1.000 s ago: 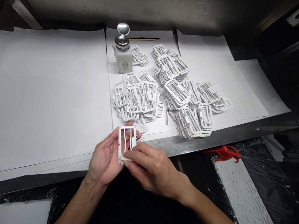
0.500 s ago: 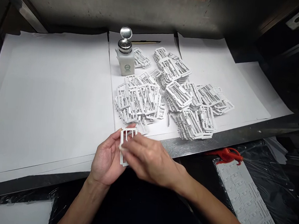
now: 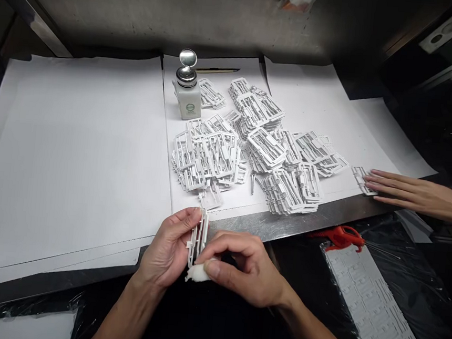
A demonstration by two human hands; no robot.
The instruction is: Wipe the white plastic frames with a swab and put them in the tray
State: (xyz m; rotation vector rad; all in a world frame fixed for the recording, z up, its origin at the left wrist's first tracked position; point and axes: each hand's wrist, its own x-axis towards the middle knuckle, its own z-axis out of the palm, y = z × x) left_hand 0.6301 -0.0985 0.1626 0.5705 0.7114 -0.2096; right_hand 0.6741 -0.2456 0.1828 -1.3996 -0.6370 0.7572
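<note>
My left hand grips a white plastic frame of moulded parts by its edge, tilted on its side above the front of the bench. Pinched between the thumb and fingers of my right hand is a wad of white cotton, close to the lower end of that frame; whether they touch I cannot tell. Just beyond my hands lies a loose heap of similar white frames. More stacked frames sit to its right, with a small metal pin-like tool between.
Behind the heap stands a pump bottle, lid raised, near a thin knife-like tool. White paper covers the bench. Another person's hand rests on a frame at right. A red-handled tool lies by a grey moulded tray.
My left hand has turned the frame onto its side. My right hand has drawn down and right, showing the cotton. Another person's hand has come in at the right with a frame.
</note>
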